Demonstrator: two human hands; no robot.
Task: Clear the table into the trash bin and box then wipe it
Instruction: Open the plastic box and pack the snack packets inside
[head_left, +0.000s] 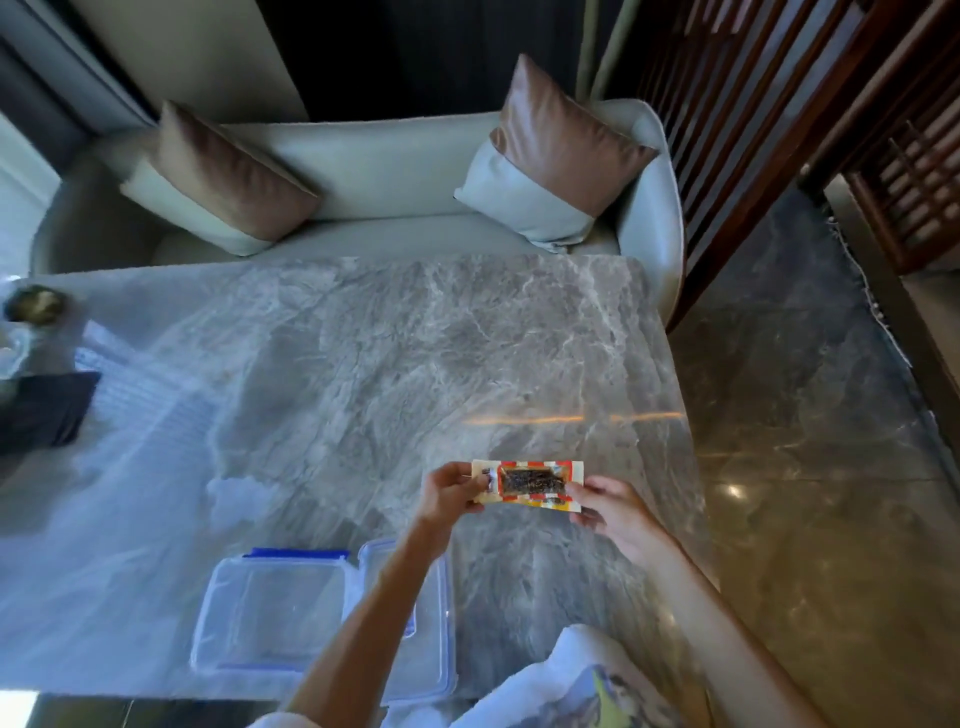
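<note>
A small snack packet, orange, white and yellow with a dark clear window, is held flat above the grey marble table. My left hand pinches its left end and my right hand pinches its right end. A clear plastic box with blue clips stands open near the table's front edge. Its clear lid lies beside it on the right, partly hidden under my left forearm.
A dark folded cloth lies at the table's left edge, with a dark round object and some glassware behind it. A pale sofa with two cushions stands beyond the table. Polished stone floor runs along the right.
</note>
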